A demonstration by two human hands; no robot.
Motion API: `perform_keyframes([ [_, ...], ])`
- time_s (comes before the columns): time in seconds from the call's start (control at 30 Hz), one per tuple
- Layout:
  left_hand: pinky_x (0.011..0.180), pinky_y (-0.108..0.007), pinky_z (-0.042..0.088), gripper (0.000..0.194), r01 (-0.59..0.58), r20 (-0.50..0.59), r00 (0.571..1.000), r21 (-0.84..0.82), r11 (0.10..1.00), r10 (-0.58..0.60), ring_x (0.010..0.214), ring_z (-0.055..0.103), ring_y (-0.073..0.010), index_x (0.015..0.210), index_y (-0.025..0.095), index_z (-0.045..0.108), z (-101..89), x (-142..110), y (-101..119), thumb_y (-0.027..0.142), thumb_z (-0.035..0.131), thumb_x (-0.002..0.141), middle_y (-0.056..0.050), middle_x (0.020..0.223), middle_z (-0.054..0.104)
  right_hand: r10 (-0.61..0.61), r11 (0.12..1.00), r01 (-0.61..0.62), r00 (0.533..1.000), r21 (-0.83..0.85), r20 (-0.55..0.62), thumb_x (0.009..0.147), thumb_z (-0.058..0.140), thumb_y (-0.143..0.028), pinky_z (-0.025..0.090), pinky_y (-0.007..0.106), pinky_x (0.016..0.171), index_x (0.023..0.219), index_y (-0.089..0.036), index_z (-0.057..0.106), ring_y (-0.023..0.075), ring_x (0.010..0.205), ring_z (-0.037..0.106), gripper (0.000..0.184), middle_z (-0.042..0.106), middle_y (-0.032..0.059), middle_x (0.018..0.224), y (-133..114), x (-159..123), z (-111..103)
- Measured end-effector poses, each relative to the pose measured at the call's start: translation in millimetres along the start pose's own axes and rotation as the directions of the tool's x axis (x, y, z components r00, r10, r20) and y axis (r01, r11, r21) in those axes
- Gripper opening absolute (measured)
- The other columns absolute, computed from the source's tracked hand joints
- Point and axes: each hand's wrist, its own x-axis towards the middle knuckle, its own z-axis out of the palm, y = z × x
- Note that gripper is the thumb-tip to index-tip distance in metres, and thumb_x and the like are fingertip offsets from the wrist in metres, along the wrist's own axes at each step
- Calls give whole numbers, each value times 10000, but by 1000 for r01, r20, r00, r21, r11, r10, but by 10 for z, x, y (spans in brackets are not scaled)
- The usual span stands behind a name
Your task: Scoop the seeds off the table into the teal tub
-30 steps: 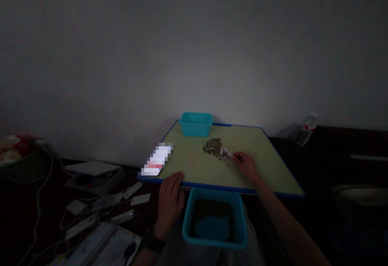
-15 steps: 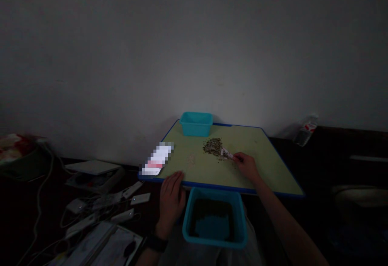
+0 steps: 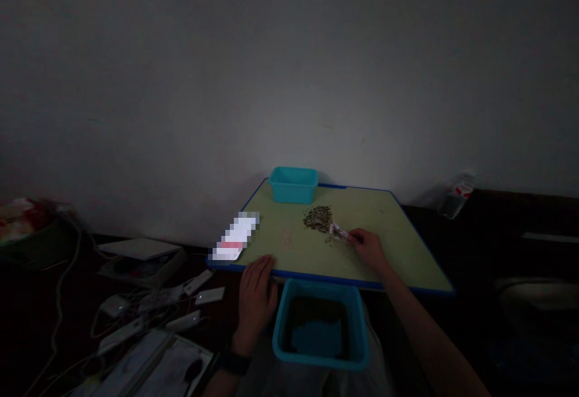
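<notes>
My right hand (image 3: 367,247) is closed on the near end of a small pale printed strip, perhaps card or folded paper (image 3: 339,230). The strip's far end touches the edge of a pile of small brown and pale grains (image 3: 317,218) on the board (image 3: 389,222). My left hand (image 3: 257,285) rests with its fingers stretched out over the board's blue front edge, holding nothing. Beside it, closer to me, a blue plastic tub (image 3: 280,324) holds a dark layer of material I cannot make out. A small pale scatter of bits (image 3: 286,239) lies left of the pile.
Another blue tub (image 3: 294,193) stands at the board's back left. A phone with a blurred bright screen (image 3: 235,237) lies on the left edge. Power strips and cables (image 3: 181,297) spread over the dark surface at left. A plastic bottle (image 3: 456,196) leans by the wall at right.
Almost nothing differs. The strip stays at the right edge of the pile, and a few loose grains beside it have shifted slightly. My left hand has not moved.
</notes>
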Motion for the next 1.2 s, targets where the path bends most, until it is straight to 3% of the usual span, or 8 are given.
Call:
perform_keyframes([
  [0.73,1160,-578,377,525,-13,4,1000,39,999,13,1311,553,-330,1408,164,523,-4,-4,6,102,545,887,-169,1388,627,47,999,-47,998,-7,-32,814,591,-318,499,322,695,871,-196,782,227,732,699,233,777,70,798,-37,-40,-43],
  [0.97,1150,-568,388,505,-9,8,1000,35,999,8,1304,548,-326,1396,140,531,12,-11,1,109,548,892,-177,1385,626,103,992,-111,986,-60,-128,842,581,-330,512,328,762,901,-187,783,235,803,716,254,790,91,873,-34,-29,-70],
  [1.2,1155,-564,384,521,-11,1,1000,25,1000,11,1304,558,-325,1396,162,533,6,-6,-2,100,548,879,-164,1384,633,89,992,-94,994,-81,-64,849,599,-313,508,319,747,931,-196,793,232,790,716,240,791,83,874,-19,-16,-51],
])
